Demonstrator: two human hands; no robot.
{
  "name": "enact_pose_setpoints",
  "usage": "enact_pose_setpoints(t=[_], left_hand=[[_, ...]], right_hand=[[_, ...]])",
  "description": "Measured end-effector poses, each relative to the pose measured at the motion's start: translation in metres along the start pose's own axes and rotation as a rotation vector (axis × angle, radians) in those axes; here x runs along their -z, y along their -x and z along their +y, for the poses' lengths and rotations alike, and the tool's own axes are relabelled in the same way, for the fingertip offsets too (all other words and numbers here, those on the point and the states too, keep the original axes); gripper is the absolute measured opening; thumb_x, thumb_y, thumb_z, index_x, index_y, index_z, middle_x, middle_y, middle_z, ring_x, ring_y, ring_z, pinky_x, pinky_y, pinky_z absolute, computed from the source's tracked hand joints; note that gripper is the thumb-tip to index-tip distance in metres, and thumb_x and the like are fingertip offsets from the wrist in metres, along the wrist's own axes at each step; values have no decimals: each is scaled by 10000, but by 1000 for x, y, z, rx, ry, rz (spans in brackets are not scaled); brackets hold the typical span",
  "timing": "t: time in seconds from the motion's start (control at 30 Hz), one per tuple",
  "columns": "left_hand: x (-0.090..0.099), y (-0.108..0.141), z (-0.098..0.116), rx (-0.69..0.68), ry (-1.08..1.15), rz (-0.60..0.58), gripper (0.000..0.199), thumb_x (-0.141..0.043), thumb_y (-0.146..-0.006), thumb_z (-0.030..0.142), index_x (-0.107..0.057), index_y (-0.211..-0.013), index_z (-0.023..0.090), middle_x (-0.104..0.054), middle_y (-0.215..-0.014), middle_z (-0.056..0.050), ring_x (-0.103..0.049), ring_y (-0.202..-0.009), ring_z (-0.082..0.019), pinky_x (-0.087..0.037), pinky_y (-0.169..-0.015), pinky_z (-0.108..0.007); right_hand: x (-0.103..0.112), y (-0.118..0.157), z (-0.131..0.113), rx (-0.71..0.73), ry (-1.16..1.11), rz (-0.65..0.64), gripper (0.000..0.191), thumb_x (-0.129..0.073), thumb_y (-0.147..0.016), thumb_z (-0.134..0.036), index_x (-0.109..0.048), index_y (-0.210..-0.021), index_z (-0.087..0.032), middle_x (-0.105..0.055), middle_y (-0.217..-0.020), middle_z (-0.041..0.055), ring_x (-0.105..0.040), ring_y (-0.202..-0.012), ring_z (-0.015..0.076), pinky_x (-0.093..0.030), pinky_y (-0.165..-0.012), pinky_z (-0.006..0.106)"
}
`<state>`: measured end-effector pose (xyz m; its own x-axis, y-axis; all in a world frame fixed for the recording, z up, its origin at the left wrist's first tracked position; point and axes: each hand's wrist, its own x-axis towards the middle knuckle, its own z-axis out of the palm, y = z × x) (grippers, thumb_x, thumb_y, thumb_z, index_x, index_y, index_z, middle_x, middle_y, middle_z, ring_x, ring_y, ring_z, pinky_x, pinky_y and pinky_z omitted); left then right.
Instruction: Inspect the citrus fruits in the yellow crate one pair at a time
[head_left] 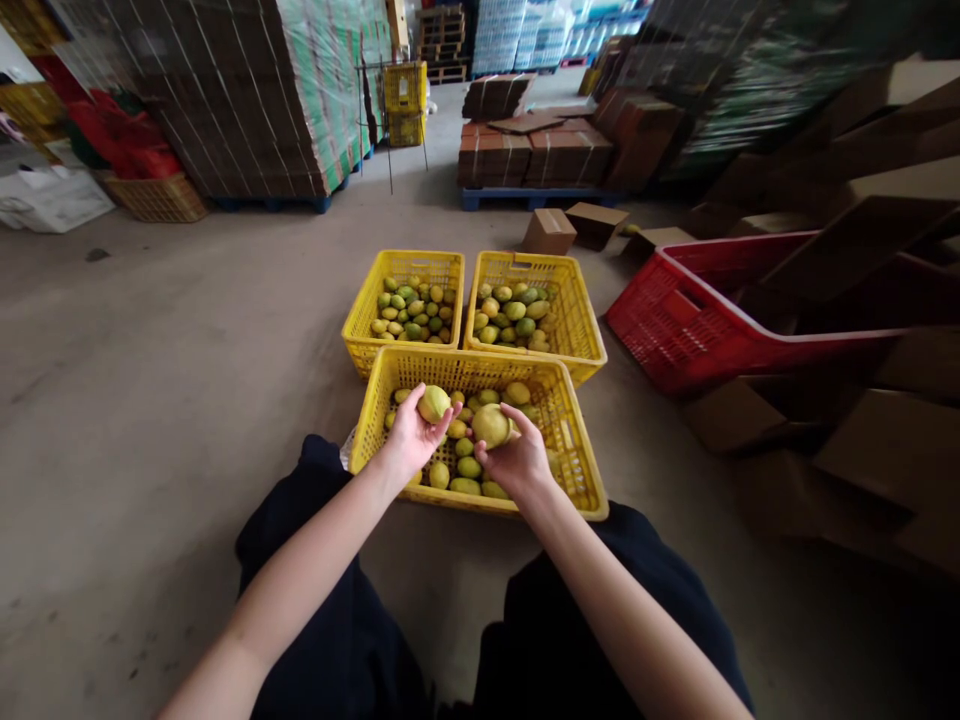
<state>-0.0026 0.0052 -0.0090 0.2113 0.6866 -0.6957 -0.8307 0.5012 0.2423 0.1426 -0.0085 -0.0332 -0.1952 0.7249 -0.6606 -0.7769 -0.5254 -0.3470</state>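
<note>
Two yellow-green fruits, one in each hand, above the near yellow crate (579, 445).
In the head view, the left hand (412, 437) is turned palm up and has its fingers curled around the smaller fruit (433, 404), over the left half of the near yellow crate. The right hand (523, 460) grips the larger fruit (491, 426) between thumb and fingers, over the middle of this crate, and the two fruits are apart. Below them, inside the crate, lie more loose fruits (469, 467), some yellow and some greener. Just behind the crate stand two other yellow crates, the back left crate (361, 318) and the back right crate (581, 318), both with similar fruits. To its right is a red crate (651, 335) with cardboard.
</note>
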Motion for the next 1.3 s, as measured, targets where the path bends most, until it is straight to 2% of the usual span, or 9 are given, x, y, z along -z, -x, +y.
enact_pose_setpoints(t=[0.27,0.4,0.6,0.83,1.07,1.3], left_hand=[[1,1,-2,-58,17,-96,268,-428,-921,273,-588,-947,61,-653,-826,-159,-688,-930,-246,-583,-584,-182],[2,1,-3,-51,-8,-107,276,-412,-932,269,-596,-976,68,-659,-786,-134,-698,-837,-214,-580,-561,-192],[4,-3,-5,-45,-75,-105,295,-403,-944,285,-592,-972,60,-656,-729,-113,-675,-676,-166,-570,-555,-198],[4,-6,-5,-23,-165,-109,298,-402,-938,299,-594,-895,75,-636,-672,-103,-642,-592,-151,-543,-533,-212],[4,-9,-6,-15,-200,-124,313,-406,-937,326,-604,-908,86,-634,-670,-84,-609,-550,-139,-493,-468,-208],[1,-6,-5,-17,-220,-131,432,-375,-955,396,-629,-875,56,-606,-595,-69,-582,-497,-116,-483,-484,-200]], right_hand=[[1,-4,2,-23,-28,19,145,-514,-890,-274,-587,-863,-152,-649,-588,41,-658,-526,166,-530,-398,195],[-1,-4,1,-31,-18,47,196,-470,-918,-299,-585,-861,-150,-645,-572,43,-661,-526,166,-523,-389,185],[-1,-3,3,-22,-15,12,185,-482,-907,-291,-593,-864,-149,-664,-599,60,-661,-537,175,-530,-404,206],[1,-4,2,-37,-55,19,206,-488,-911,-291,-596,-853,-125,-672,-622,93,-660,-530,173,-554,-433,205],[3,-4,2,-33,-80,-21,183,-502,-907,-285,-603,-852,-142,-672,-641,81,-661,-539,169,-567,-447,216],[0,-1,3,-14,-42,-9,183,-482,-920,-271,-590,-848,-143,-677,-635,71,-665,-537,179,-561,-445,236]])
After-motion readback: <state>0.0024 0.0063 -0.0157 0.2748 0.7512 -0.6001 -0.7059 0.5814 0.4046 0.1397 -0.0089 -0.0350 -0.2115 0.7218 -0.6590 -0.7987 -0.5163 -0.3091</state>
